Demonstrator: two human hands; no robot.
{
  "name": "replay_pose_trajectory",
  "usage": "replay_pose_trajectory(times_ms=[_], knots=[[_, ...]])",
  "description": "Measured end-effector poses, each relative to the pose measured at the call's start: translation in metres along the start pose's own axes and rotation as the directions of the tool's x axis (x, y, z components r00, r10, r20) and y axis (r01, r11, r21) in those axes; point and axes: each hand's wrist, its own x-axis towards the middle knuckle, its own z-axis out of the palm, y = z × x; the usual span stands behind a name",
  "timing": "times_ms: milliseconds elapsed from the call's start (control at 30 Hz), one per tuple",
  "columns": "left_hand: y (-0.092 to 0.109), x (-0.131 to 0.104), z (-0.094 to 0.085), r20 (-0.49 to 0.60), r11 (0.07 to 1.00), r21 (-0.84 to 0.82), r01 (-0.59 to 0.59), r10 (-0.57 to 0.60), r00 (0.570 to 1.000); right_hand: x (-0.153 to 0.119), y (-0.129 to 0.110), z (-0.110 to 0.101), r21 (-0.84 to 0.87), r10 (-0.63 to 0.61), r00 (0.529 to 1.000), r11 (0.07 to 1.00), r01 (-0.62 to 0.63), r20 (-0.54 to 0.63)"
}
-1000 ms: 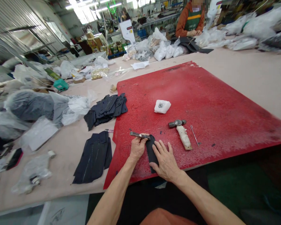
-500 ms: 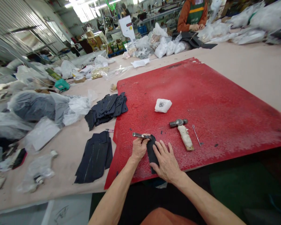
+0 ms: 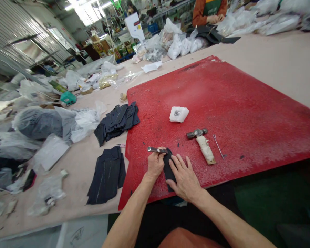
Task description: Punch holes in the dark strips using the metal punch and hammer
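Observation:
My left hand (image 3: 155, 164) is closed around a metal punch (image 3: 155, 150), a short steel rod that lies nearly level with its far end by the top of a dark strip. That dark fabric-like strip (image 3: 167, 164) rests on the red mat (image 3: 222, 93). On its right side my right hand (image 3: 184, 175) lies flat with fingers spread, pressing the strip down. To the right sits a ball-peen hammer (image 3: 205, 148) with a wrapped handle. Beside it is a thin metal rod with a looped end (image 3: 218, 146). A white block (image 3: 179, 114) with small metal bits on it stands farther back.
Dark cut pieces form a stack (image 3: 105, 177) left of the mat and a looser pile (image 3: 119, 119) behind it. Plastic bags (image 3: 85, 120) crowd the table's left side. Across the table, a co-worker's hands (image 3: 214, 19) are near more bags.
The camera view has shifted slightly, so the scene sits a little differently in frame. Both hands, the punch and the strip keep nearly the same arrangement.

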Motion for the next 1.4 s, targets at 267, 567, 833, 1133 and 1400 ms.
replay_pose_trajectory(times_ms=[267,567,833,1133,1400], knots=[[-0.004,0.003,0.006,0.007,0.985,0.158,-0.069,0.069,0.998,0.000,0.000,-0.003,0.025,0.003,1.000,1.000,-0.003,-0.014],[-0.001,0.005,0.006,0.051,0.978,0.190,-0.088,0.079,0.996,0.001,0.015,-0.025,0.096,0.040,0.986,0.995,-0.025,-0.163],[-0.004,0.004,0.009,0.061,0.992,0.110,-0.068,0.062,0.996,0.006,0.089,-0.068,-0.089,0.497,0.852,0.853,-0.514,-0.164],[0.004,0.004,0.003,0.055,0.993,0.092,-0.077,0.073,0.996,0.040,0.090,-0.084,0.805,0.630,0.678,0.138,-0.577,0.378],[0.000,0.002,0.003,0.037,0.986,0.107,-0.130,0.126,0.991,0.049,0.013,-0.172,0.754,0.414,0.897,0.637,-0.163,-0.156]])
